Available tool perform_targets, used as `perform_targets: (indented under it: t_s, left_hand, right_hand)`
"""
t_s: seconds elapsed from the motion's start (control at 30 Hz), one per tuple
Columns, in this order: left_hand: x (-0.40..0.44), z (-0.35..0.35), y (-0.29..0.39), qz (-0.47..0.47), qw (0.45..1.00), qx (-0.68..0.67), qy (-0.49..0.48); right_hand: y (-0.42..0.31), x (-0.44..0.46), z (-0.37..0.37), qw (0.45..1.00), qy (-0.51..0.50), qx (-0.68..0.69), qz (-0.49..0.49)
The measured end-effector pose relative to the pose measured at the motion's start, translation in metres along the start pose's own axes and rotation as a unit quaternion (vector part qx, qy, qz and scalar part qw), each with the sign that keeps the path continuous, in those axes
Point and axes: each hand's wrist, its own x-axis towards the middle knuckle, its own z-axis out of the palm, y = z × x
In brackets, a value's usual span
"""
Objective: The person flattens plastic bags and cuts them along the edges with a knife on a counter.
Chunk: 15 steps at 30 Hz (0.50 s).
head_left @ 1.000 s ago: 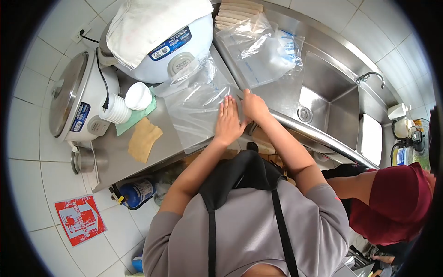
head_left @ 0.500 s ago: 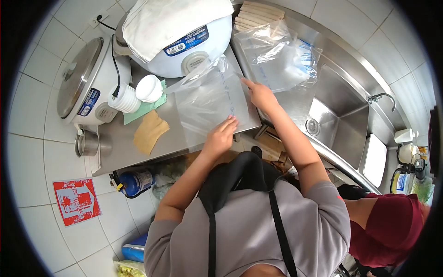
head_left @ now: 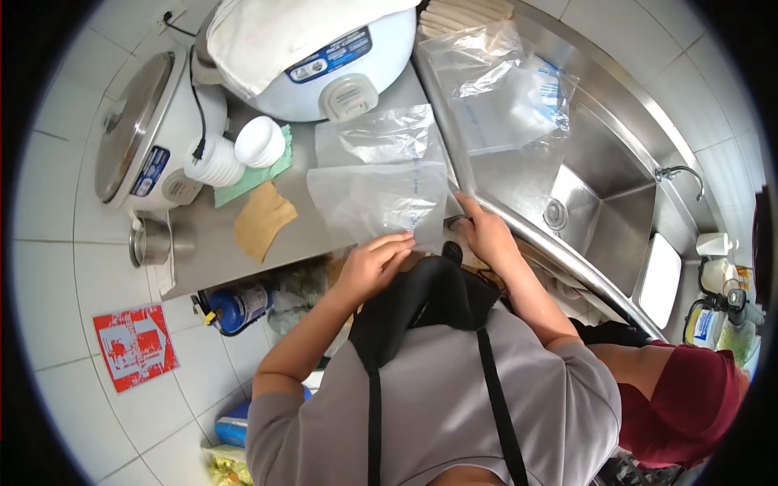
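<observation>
Plastic (head_left: pixel 374 194), clear and thin, lies on the steel desk (head_left: pixel 203 253) just ahead of me, reaching from the near edge toward the big rice cooker (head_left: pixel 385 69). Its long axis, as far as I can judge (it looks nearly as wide as it is long from up here), runs away from my body, with a line of blue print going the same way near its right side. A cross edge divides it into a far layer and a nearer one.

My left hand (head_left: pixel 374 266) is the nearer one: its fingers lie together, bent over the near edge toward the right corner, so the whole piece stretches forward and leftward from them. Whether they pinch the film or only press on it, I cannot tell. My right hand (head_left: pixel 489 235) sits just beside the plastic's right edge, index stretched forward and thumb apart, with nothing visible between them; from those fingers the piece lies to the left. Beyond, on the sink side, a second plastic bag (head_left: pixel 494 105) lies well apart from both hands.
</observation>
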Motion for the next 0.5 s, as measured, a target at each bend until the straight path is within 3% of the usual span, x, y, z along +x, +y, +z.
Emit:
perform_targets:
  t_s: [0.13,0.17,0.4,0.5]
  left_hand:
    - [0.009,0.013,-0.004,-0.078,0.994,-0.070,-0.025]
    - [0.006,0.015,-0.007,-0.078,0.993,-0.085,-0.040]
    - [0.001,0.022,-0.002,-0.040,0.991,-0.128,0.023]
    - [0.003,0.011,0.008,-0.036,0.987,-0.156,-0.015]
  right_hand:
    - [0.021,-0.003,-0.019,0.997,0.054,-0.006,0.048]
    - [0.027,-0.005,-0.021,0.993,0.113,-0.011,0.010]
    - [0.034,0.056,-0.006,0.962,0.148,0.223,0.061]
    - [0.026,0.139,-0.003,0.971,0.206,0.111,-0.052]
